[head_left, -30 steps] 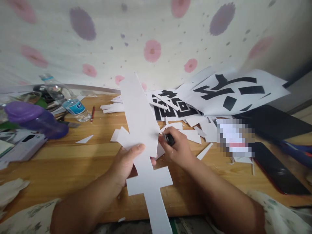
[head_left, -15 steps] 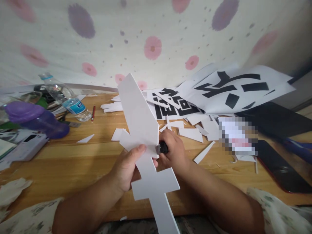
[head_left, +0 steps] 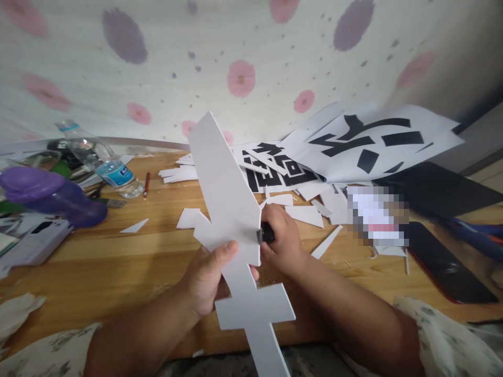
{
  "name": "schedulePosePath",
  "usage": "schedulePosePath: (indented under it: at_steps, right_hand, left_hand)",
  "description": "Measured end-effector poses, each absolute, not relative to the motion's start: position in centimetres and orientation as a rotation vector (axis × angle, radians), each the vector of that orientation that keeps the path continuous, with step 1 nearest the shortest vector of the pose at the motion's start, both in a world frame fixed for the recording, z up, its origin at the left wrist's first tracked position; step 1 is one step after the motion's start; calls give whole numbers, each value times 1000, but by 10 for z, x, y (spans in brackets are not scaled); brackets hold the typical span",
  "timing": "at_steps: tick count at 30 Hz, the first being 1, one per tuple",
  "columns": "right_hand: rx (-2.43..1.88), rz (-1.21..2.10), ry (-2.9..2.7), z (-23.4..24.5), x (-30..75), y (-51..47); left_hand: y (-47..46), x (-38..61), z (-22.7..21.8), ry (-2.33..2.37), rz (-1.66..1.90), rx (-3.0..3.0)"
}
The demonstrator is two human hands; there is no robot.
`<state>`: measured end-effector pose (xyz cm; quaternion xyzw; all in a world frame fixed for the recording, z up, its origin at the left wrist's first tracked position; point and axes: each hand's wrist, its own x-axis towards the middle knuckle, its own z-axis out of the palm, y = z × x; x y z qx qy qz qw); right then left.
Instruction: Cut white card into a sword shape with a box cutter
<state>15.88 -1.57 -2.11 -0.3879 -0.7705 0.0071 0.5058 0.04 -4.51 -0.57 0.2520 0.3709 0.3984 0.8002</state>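
A long white foam board cutout (head_left: 228, 193) with angular notches stands tilted in front of me, its lower end running out of the bottom of the picture. My left hand (head_left: 210, 275) is closed on its narrow middle, thumb on the front face and fingers behind. On the right edge of the board, my right hand (head_left: 285, 241) grips a black-handled utility knife (head_left: 267, 233). The knife's short metal blade meets the board's edge just above a notch. Most of the knife handle is hidden inside my fist.
White offcuts (head_left: 304, 214) lie behind my hands, near printed sheets with black shapes (head_left: 365, 139). To the left are a water bottle (head_left: 118, 173), a purple bottle (head_left: 55, 196) and a red pencil (head_left: 146, 185). A dark phone (head_left: 444, 262) lies at right.
The board has shifted slightly down and right in the picture at its lower part. The knife stays at the right edge, its blade turned a little. The background has slid left with the head.
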Motion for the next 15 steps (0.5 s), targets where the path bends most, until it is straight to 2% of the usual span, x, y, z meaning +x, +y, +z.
schedulePosePath:
  at_steps: [15]
  right_hand:
    - [-890, 1, -1954, -20, 160, -18]
  left_hand:
    - [-45, -1, -7, 799, 887, 555]
